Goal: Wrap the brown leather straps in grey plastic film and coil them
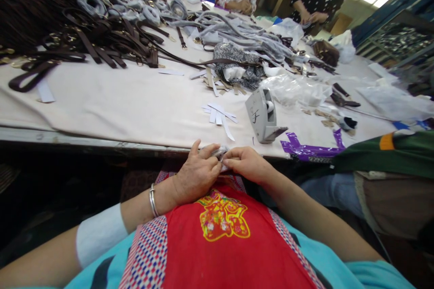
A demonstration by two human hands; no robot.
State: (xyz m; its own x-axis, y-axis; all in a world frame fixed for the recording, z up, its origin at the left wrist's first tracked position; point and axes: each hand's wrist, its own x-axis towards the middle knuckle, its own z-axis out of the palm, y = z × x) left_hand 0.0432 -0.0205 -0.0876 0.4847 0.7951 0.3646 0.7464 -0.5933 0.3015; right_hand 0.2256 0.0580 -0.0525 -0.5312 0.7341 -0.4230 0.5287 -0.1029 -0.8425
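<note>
My left hand (196, 172) and my right hand (247, 162) meet just below the near edge of the table (129, 99), above my red apron (224, 235). Both pinch a small grey piece (219, 151) between their fingertips; most of it is hidden by the fingers. A silver bangle (153, 199) sits on my left wrist. Right beyond my hands, on the table, stand a grey tape dispenser (262, 115) and a few white paper strips (219, 115).
Dark brown straps (101, 45) lie heaped at the far left, grey straps (230, 31) and rolled grey pieces (149, 9) further back. Clear plastic bags (294, 90), purple tape (305, 148) and scissors (342, 97) lie to the right. Other people sit across the table, one close on my right (389, 176).
</note>
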